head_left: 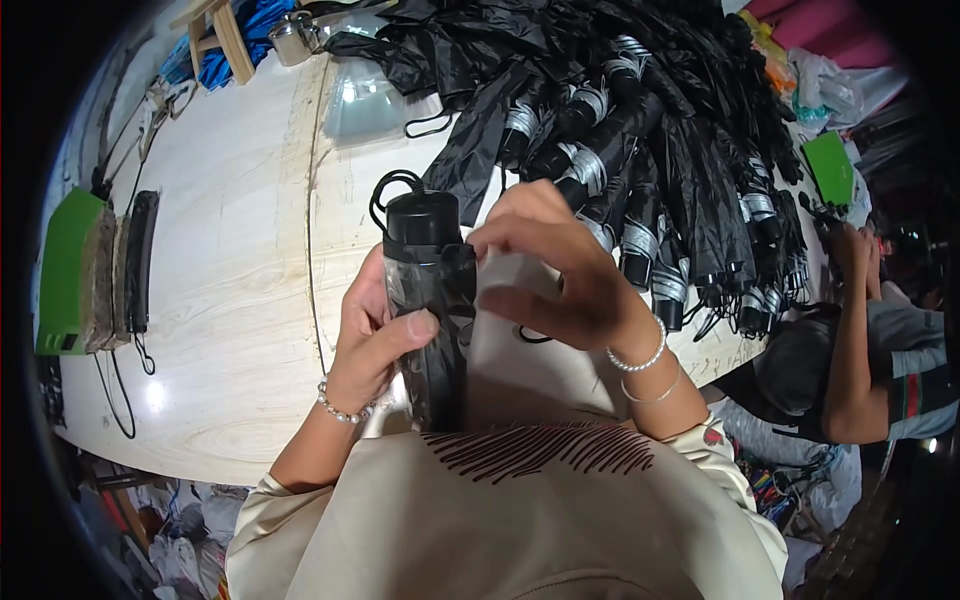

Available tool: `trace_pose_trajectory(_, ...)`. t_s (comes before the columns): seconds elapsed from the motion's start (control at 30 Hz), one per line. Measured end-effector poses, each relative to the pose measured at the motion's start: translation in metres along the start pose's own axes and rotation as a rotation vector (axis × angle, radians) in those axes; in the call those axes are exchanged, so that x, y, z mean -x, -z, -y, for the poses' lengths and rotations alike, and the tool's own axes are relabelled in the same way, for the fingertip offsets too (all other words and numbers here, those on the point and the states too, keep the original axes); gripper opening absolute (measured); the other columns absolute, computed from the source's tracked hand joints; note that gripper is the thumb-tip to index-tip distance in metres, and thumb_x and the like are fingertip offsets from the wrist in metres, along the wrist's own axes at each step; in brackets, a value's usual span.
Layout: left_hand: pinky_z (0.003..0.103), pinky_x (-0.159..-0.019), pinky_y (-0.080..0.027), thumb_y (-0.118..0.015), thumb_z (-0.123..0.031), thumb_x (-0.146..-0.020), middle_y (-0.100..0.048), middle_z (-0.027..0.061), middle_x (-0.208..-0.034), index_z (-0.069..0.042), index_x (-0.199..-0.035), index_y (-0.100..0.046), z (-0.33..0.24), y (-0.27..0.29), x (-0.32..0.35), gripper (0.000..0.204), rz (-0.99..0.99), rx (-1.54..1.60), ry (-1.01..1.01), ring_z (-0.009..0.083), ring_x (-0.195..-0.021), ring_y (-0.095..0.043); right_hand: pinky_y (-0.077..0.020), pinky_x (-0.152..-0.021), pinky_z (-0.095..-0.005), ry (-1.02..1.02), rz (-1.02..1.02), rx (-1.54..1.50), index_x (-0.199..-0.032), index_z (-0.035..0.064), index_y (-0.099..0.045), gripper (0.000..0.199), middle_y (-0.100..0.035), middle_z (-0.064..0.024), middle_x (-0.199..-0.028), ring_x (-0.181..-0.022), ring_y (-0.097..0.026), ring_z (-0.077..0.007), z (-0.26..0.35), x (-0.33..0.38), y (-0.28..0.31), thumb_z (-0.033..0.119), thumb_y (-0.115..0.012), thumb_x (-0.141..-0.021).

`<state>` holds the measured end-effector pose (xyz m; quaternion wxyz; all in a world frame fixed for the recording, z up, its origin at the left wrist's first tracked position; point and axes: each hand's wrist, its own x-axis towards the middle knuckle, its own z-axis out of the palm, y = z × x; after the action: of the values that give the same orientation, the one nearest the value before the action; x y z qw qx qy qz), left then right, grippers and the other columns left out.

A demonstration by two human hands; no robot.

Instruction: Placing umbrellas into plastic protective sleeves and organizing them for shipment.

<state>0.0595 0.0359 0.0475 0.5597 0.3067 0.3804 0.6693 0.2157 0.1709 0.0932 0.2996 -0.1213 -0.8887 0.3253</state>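
My left hand [366, 335] is wrapped round a folded black umbrella [428, 280], its thumb lying across the front. The umbrella stands upright close to my chest, handle end up, with a black cord loop [392, 184] at its top. A dark band circles the folded fabric just below the handle. On the right side of that band, my right hand [565, 262] has its index fingertip at the edge, thumb apart and fingers curved. Whether the fingertip presses on the band or only hovers is hard to tell. The umbrella's lower end disappears against my shirt.
A large pile of black folded umbrellas [640, 190] covers the table's [230, 300] far right. Clear plastic sleeves [362, 105] and a metal cup [292, 40] lie at the back. Green boxes [72, 275] stand at the left edge. Another person's arm [852, 350] is at the right.
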Motion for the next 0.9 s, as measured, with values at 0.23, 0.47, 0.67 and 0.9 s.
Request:
trace_pose_trajectory(0.23, 0.03, -0.081, -0.049, -0.064, -0.03, -0.078, -0.061, 0.0185, -0.112, 0.004, -0.128, -0.048, 0.015, 0.001, -0.005, 0.063, 0.076, 0.156, 0.071, 0.0239, -0.093, -0.061, -0.0328, -0.083, -0.0319, -0.01, 0.145, -0.166, -0.083, 0.0061, -0.063, 0.017, -0.052, -0.0046, -0.09, -0.087, -0.043, -0.0207, 0.003, -0.002, 0.004, 0.02, -0.068, -0.075)
trace_pose_trajectory(0.47, 0.032, -0.081, -0.049, -0.068, -0.035, -0.076, -0.061, 0.0182, -0.11, 0.003, -0.13, -0.046, 0.014, 0.014, -0.002, 0.07, 0.311, 0.18, 0.205, 0.0239, -0.094, -0.059, -0.0347, -0.08, -0.0323, -0.348, 0.243, -0.699, -0.082, 0.007, -0.057, 0.017, -0.05, -0.0072, -0.095, -0.088, -0.044, -0.0201, -0.005, -0.003, 0.006, 0.019, -0.068, -0.077)
trace_pose_trajectory(0.67, 0.033, -0.082, -0.049, -0.07, -0.027, -0.073, -0.063, 0.0174, -0.104, 0.002, -0.128, -0.046, 0.009, 0.005, -0.003, 0.067, 0.188, 0.35, 0.142, 0.0238, -0.091, -0.061, -0.037, -0.079, -0.0327, -0.347, -0.361, -1.108, -0.09, 0.0083, -0.051, 0.016, -0.049, -0.0099, -0.099, -0.089, -0.045, -0.0208, -0.001, -0.006, 0.015, 0.016, -0.06, -0.08)
trace_pose_trajectory(0.9, 0.026, -0.079, -0.049, -0.068, 0.001, -0.073, -0.066, 0.01, -0.098, -0.001, -0.122, -0.051, -0.012, -0.009, -0.01, 0.051, 0.004, -0.459, -0.124, 0.0164, -0.084, -0.063, -0.039, -0.083, -0.0319, -0.253, 0.061, -0.039, -0.099, 0.0053, -0.05, 0.024, -0.051, -0.0113, -0.102, -0.093, -0.047, -0.0204, 0.027, 0.003, -0.003, 0.024, -0.052, -0.084)
